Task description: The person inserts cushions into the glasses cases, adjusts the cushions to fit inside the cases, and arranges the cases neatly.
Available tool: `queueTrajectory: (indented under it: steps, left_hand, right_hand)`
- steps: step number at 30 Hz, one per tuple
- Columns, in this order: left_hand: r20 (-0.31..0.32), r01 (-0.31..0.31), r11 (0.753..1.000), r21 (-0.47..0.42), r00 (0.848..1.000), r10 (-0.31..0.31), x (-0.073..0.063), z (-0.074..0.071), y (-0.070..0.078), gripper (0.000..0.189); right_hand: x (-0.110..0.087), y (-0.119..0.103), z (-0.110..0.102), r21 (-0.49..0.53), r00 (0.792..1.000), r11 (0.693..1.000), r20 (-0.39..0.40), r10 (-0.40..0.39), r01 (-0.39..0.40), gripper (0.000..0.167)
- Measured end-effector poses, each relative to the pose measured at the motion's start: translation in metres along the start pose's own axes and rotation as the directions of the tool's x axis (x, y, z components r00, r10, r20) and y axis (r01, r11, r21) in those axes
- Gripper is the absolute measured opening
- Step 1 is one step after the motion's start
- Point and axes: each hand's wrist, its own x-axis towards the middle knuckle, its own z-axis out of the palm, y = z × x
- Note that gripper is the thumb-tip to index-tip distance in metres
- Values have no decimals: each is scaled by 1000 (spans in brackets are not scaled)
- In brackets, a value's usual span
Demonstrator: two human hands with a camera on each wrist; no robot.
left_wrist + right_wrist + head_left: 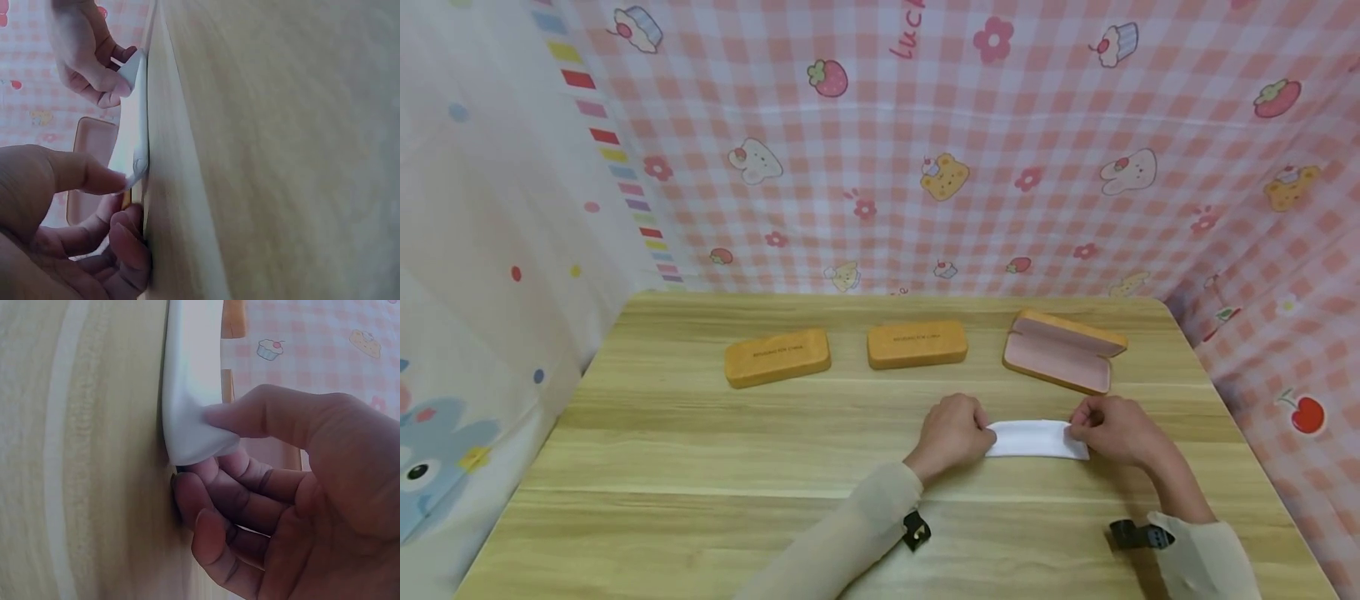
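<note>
A white folded cloth (1036, 439), narrow and rectangular, lies low over the table in front of me. My left hand (953, 433) pinches its left end between thumb and fingers. At the other end, my right hand (1118, 429) pinches the far right corner, and the right wrist view shows the thumb (240, 419) pressed on top with fingers beneath. Just behind the cloth stands an eyeglass case (1060, 354) with its lid up and a pink lining inside.
Two closed orange-tan eyeglass cases stand toward the back: one at the left (778, 358), one in the middle (917, 345). The wooden table (700, 467) ends at a pink checked curtain (880, 125). Black straps with wrist cameras (916, 531) sit at both sleeves.
</note>
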Motion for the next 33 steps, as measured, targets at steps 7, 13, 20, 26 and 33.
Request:
queueTrajectory:
  steps: [7,13,20,26,33]
  left_hand:
    - [-5,-49,975,-217,999,49,3,1,-6,7]
    - [31,-43,951,-307,998,55,5,-2,-12,9]
    - [118,-47,955,-293,989,85,5,-13,-8,27]
    - [160,-21,967,-253,985,63,4,-15,-3,23]
    - [112,-24,959,-283,992,58,6,-15,-2,4]
  right_hand:
    - [0,3,0,70,1000,998,26,-8,6,15]
    - [-1,9,0,196,995,980,82,-54,37,30]
    - [-2,12,-5,206,990,978,141,-5,-24,30]
    - [-3,15,-7,239,986,970,164,4,-43,26]
    - [-2,24,-7,320,984,944,177,27,-84,28]
